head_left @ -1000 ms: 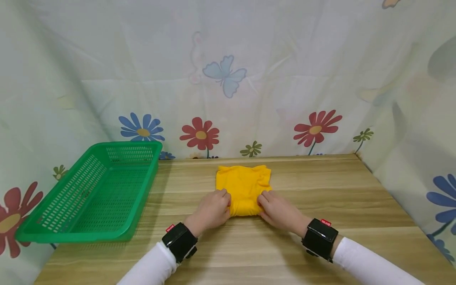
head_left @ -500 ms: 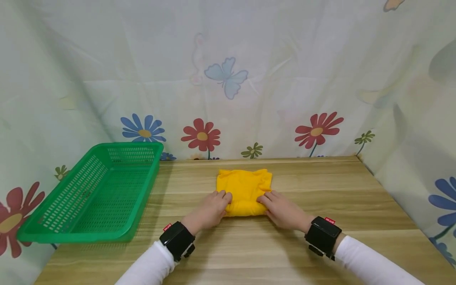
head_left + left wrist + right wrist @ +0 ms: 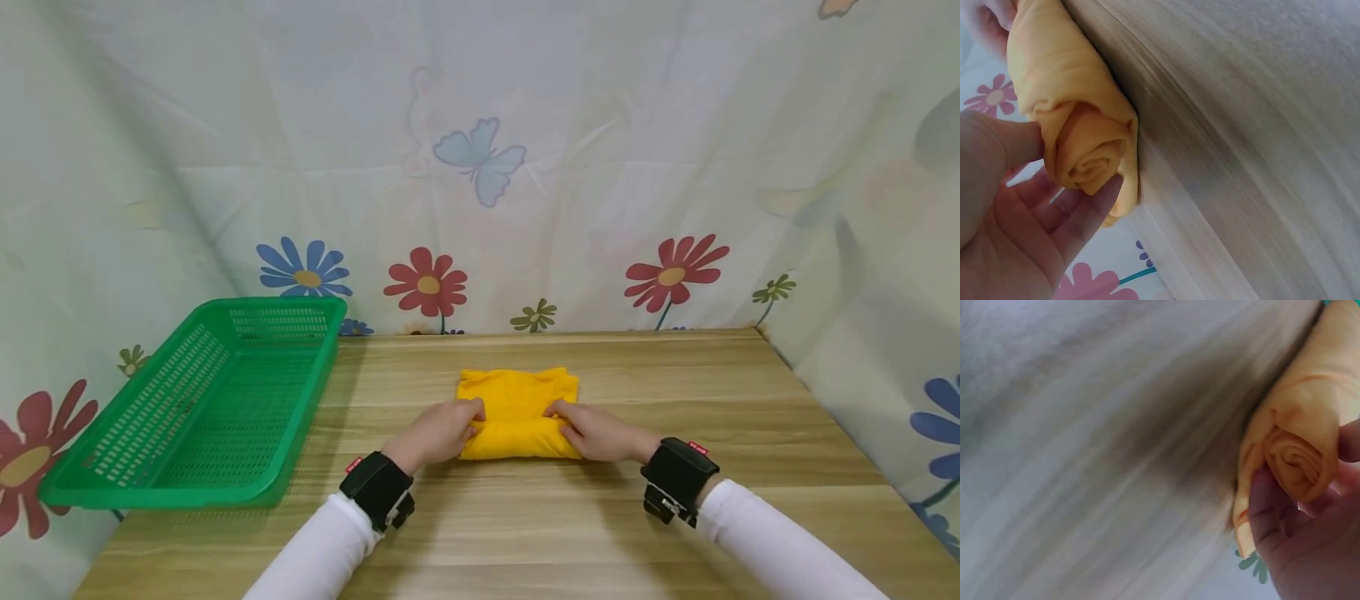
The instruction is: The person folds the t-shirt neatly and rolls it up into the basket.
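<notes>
A yellow cloth lies on the wooden table, its near part rolled into a thick tube and its far part flat. My left hand grips the left end of the roll; in the left wrist view, thumb and fingers curl about the spiral end of the cloth. At the opposite end my right hand holds the roll the same way. The right wrist view shows the coiled layers of the cloth between thumb and fingers, with a loose flap below.
To the left, a green plastic basket with perforated walls stands on the wooden table. A flower-printed curtain hangs behind the table and along both sides.
The cloth's roll has grown thicker and the flat part beyond it shorter. Both hands have shifted slightly outward to the ends of the roll and still hold it.
</notes>
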A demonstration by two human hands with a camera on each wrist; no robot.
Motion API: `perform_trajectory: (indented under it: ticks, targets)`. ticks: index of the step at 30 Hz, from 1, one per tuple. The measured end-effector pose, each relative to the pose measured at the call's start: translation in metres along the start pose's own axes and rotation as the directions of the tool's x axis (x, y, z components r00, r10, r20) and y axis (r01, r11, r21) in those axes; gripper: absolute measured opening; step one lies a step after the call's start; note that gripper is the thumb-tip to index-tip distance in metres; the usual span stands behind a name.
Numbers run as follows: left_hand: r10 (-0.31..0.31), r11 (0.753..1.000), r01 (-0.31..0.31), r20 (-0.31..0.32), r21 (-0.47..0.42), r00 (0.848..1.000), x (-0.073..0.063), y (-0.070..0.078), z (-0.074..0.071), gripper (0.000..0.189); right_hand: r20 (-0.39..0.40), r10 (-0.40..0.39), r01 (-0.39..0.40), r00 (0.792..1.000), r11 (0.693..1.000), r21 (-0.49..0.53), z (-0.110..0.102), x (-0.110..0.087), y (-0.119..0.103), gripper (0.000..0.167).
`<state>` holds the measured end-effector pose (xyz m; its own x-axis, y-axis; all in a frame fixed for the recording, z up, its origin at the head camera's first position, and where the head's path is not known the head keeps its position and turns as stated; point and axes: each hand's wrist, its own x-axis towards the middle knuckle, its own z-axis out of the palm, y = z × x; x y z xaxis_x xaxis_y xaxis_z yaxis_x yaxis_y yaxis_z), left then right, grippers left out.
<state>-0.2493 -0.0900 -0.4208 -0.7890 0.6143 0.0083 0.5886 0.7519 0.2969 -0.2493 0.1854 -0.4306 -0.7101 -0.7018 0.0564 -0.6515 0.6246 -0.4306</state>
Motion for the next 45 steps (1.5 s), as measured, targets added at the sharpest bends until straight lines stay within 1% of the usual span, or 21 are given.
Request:
perform_trajectory:
  ticks: [1,3,5,8,10,12,15,17,19,21,22,24,26,29,32,34,36,38,39,42,45]
  targets:
    - [0.002,1.0,-0.001,-0.027,0.014,1.0,0.001,0.0,0.0,0.012,-0.013,0.006,-0.005,1.0,1.0,0.017,0.001,0.001,0.001,0.026]
    - [0.025,0.999,-0.021,-0.085,0.05,0.996,0.002,0.001,0.001,0.017,-0.051,0.013,-0.011,0.999,0.999,0.041,0.002,0.002,0.003,0.027]
    - [0.084,0.992,-0.069,-0.143,0.104,0.986,0.003,0.001,0.001,0.021,-0.102,-0.004,0.006,0.995,1.0,0.02,0.005,0.003,0.003,0.024]
    - [0.192,0.972,-0.156,-0.209,0.177,0.959,0.003,0.003,0.003,0.019,-0.165,-0.011,-0.002,0.986,0.997,-0.075,0.008,0.002,0.0,0.018]
    - [0.232,0.96,-0.185,-0.229,0.209,0.945,0.002,0.004,0.006,0.015,-0.21,-0.01,-0.024,0.978,0.987,-0.159,0.01,0.001,-0.003,0.017]
    - [0.245,0.956,-0.192,-0.241,0.223,0.939,0.001,0.005,0.008,0.012,-0.251,-0.012,-0.056,0.968,0.964,-0.261,0.013,-0.001,-0.006,0.015]
    - [0.233,0.957,-0.177,-0.242,0.232,0.942,0.0,0.005,0.011,0.009,-0.293,-0.036,-0.082,0.956,0.92,-0.382,0.017,-0.004,-0.011,0.013]
    - [0.221,0.958,-0.166,-0.236,0.233,0.946,-0.002,0.005,0.012,0.007,-0.294,-0.052,-0.086,0.954,0.895,-0.437,0.018,-0.006,-0.014,0.012]
    - [0.203,0.961,-0.151,-0.217,0.232,0.955,-0.003,0.005,0.012,0.002,-0.284,-0.061,-0.084,0.957,0.879,-0.47,0.018,-0.008,-0.017,0.013]
    - [0.186,0.963,-0.139,-0.198,0.23,0.963,-0.005,0.005,0.012,0.016,-0.271,-0.064,-0.079,0.961,0.871,-0.485,0.017,-0.009,-0.019,0.017]
    - [0.179,0.963,-0.134,-0.188,0.233,0.966,-0.006,0.004,0.012,0.023,-0.26,-0.066,-0.073,0.963,0.868,-0.49,0.016,-0.01,-0.02,0.02]
    - [0.176,0.962,-0.131,-0.174,0.241,0.969,-0.008,0.004,0.013,0.036,-0.234,-0.062,-0.07,0.97,0.854,-0.516,0.016,-0.01,-0.02,0.03]
    - [0.18,0.958,-0.133,-0.168,0.256,0.969,-0.008,0.004,0.015,0.043,-0.206,-0.056,-0.065,0.977,0.843,-0.534,0.017,-0.01,-0.019,0.039]
    - [0.183,0.954,-0.134,-0.166,0.269,0.969,-0.007,0.004,0.018,0.044,-0.184,-0.051,-0.062,0.982,0.829,-0.556,0.02,-0.01,-0.017,0.049]
    - [0.169,0.96,-0.125,-0.161,0.251,0.972,-0.007,0.005,0.019,0.041,-0.193,-0.069,-0.049,0.979,0.835,-0.548,0.021,-0.009,-0.016,0.048]
    - [0.152,0.969,-0.117,-0.152,0.219,0.977,-0.008,0.005,0.018,0.037,-0.195,-0.09,-0.031,0.977,0.839,-0.544,0.021,-0.01,-0.017,0.046]
    - [0.123,0.979,-0.1,-0.129,0.176,0.984,-0.009,0.006,0.016,0.034,-0.181,-0.107,-0.004,0.978,0.851,-0.525,0.019,-0.012,-0.017,0.043]
    - [0.091,0.99,-0.079,-0.099,0.12,0.991,-0.01,0.006,0.015,0.031,-0.155,-0.108,0.019,0.982,0.874,-0.485,0.016,-0.013,-0.017,0.04]
    - [0.074,0.994,-0.066,-0.082,0.09,0.994,-0.011,0.005,0.014,0.029,-0.141,-0.1,0.025,0.985,0.892,-0.452,0.014,-0.014,-0.016,0.038]
    - [0.038,0.999,-0.037,-0.04,0.011,0.998,-0.012,0.005,0.011,0.027,-0.097,-0.07,0.036,0.993,0.949,-0.315,0.008,-0.016,-0.013,0.033]
    - [0.025,0.999,-0.025,-0.008,-0.048,1.0,-0.012,0.004,0.009,0.026,-0.063,-0.064,0.051,0.996,0.981,-0.189,0.004,-0.017,-0.008,0.027]
